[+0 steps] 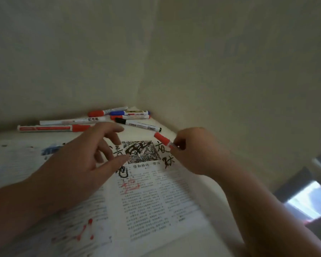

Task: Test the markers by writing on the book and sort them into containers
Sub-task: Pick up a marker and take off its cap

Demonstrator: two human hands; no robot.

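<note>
In the head view we see one open book (146, 191) on the bench (6, 135), its pages scrawled with black, red and blue ink. The right hand (195, 151) pinches one red-capped marker (162, 139) by its barrel with its fingers curled round it. The cap points up and left, over the top right corner of the right page. The left hand (85, 156) is spread and holds nothing. Its thumb tip is at the printed picture (143, 152), and we cannot tell whether it touches the paper. The held marker lies between the two hands. Past the fingertips, in the bench's far corner by the wall (63, 62), we count six more markers (137, 124) lying loose. Three are red-capped, one is blue, one is black, and one white-bodied marker's cap is unclear.
</note>
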